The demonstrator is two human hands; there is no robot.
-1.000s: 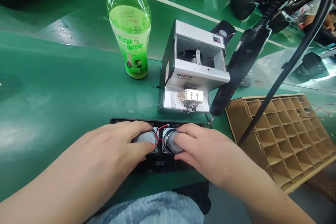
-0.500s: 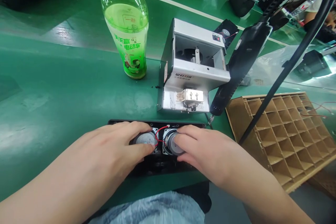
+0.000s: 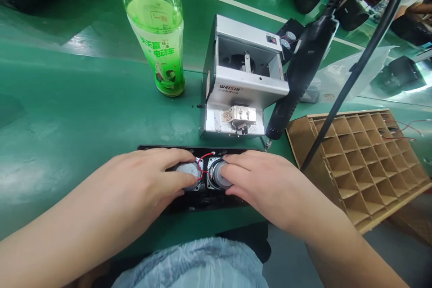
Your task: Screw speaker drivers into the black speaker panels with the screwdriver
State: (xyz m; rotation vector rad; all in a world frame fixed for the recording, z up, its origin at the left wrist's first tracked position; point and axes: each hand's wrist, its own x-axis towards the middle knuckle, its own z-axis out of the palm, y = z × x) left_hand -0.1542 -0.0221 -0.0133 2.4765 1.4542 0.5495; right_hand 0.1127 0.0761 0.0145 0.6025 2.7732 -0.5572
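A black speaker panel lies flat on the green table just in front of me, with two round metal speaker drivers in it joined by a red wire. My left hand rests on the left driver, fingers curled over its edge. My right hand covers the right driver, fingers pressed down on it.
A silver screw feeder stands just behind the panel. A black electric screwdriver hangs beside it on a cable. A green drink bottle stands at the left. A cardboard grid tray lies at the right.
Both hands stay on the two drivers. The view has shifted slightly, so the things on the table sit a little lower left.
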